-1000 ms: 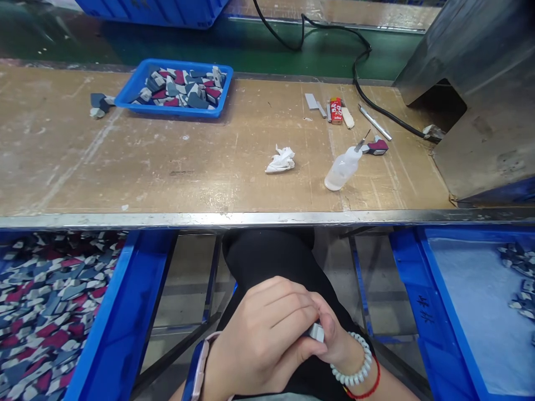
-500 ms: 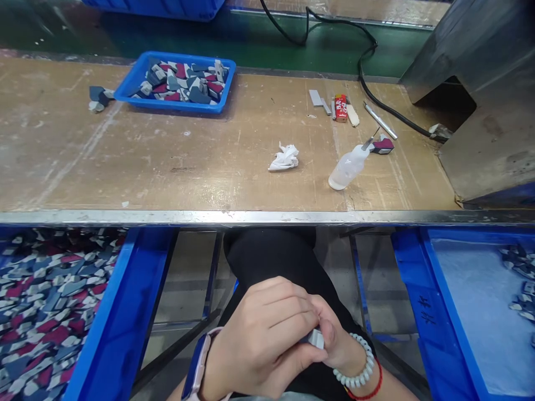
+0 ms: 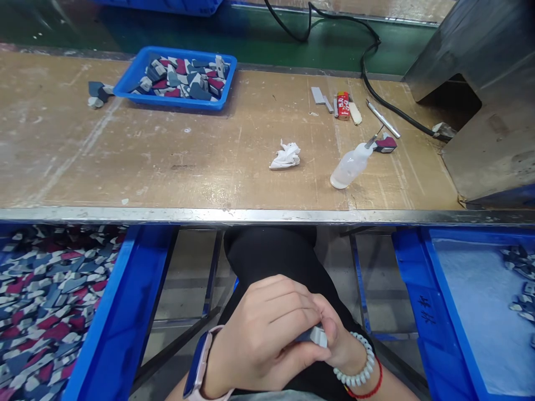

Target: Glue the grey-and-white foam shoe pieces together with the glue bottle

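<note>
Both my hands are held low over my black-clad lap, below the table edge. My left hand (image 3: 261, 328), with a pink-strapped watch, curls over a small grey-and-white piece (image 3: 315, 336). My right hand (image 3: 334, 345) pinches the same piece from the other side, thumb on top, and wears a white beaded bracelet and a red string. The fingers hide most of the piece. On the wooden workbench (image 3: 167, 167), a blue tray (image 3: 137, 72) holds several grey, white and crimson shaped pieces, far from both hands.
A blue crate (image 3: 121, 312) heaped with mixed pieces sits low at left; a lined blue crate (image 3: 409, 312) sits at right. The bench holds a plastic squeeze bottle (image 3: 351, 167), crumpled tissue (image 3: 285, 156), red lighter (image 3: 343, 106), small tools, and a black cable (image 3: 397, 114). A steel housing (image 3: 489, 72) stands at right.
The grey piece has turned slightly between my fingers, with more of its dark side showing to the left. The bench scene has shifted up and slightly right in view.
</note>
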Available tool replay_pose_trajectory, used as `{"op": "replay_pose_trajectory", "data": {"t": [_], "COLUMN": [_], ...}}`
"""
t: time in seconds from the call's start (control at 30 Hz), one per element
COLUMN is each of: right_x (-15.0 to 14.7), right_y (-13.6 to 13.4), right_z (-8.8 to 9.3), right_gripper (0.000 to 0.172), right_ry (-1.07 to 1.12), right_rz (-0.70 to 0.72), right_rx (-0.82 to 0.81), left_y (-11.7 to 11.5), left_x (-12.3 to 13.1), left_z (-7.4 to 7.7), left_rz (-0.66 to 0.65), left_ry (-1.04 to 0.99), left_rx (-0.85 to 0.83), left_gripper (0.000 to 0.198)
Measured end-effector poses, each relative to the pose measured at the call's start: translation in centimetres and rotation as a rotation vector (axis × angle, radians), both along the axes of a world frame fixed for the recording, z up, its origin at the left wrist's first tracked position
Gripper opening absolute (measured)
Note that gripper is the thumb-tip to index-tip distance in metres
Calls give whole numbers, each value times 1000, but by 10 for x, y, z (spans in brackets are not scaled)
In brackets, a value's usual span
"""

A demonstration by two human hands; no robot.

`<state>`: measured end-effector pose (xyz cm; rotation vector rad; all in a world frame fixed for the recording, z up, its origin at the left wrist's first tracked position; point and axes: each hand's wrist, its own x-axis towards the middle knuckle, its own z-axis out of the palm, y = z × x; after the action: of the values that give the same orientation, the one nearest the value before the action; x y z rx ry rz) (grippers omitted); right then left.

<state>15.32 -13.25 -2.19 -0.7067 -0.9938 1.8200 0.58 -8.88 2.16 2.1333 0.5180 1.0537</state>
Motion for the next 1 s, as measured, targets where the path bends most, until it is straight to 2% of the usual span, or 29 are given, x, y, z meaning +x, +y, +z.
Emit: {"op": "replay_pose_trajectory", "data": {"t": [0.1,0.2,0.37,0.57,0.67,0.8,0.9,0.97,1.0], "right_x": [-4,-8,-7,-4,-3,-5,-9,-10,-10], "right_y": [-4,-6,-6,-11,-10,-8,-10,-14,-15], "right_z": [-9,-18,-21,-29,-28,-20,-16,-18,-20], "right_gripper": [65,73,72,66,64,73,79,82,81], "right_ry": [23,80,104,114,106,127,170,214,240], "right_rz": [-32,-14,4,-20,-20,52,144,191,207], "right_rx": [-46,-79,-113,-82,-65,-40,-75,-127,-160], "left_y": [3,5,5,4,4,1,-7,-14,-17], "left_x": [-3,-6,-7,-6,-4,-7,-24,-47,-62], "left_z": [-2,-1,2,2,2,7,11,7,4], "left_rz": [4,-10,-33,-49,-70,-58,16,187,315], "left_ry": [22,49,38,-36,-67,-94,-148,-114,-73], "left_rx": [-11,-48,-107,-150,-167,-165,-264,-355,-390], "left_gripper": [32,38,27,27,25,25,22,24,25]}}
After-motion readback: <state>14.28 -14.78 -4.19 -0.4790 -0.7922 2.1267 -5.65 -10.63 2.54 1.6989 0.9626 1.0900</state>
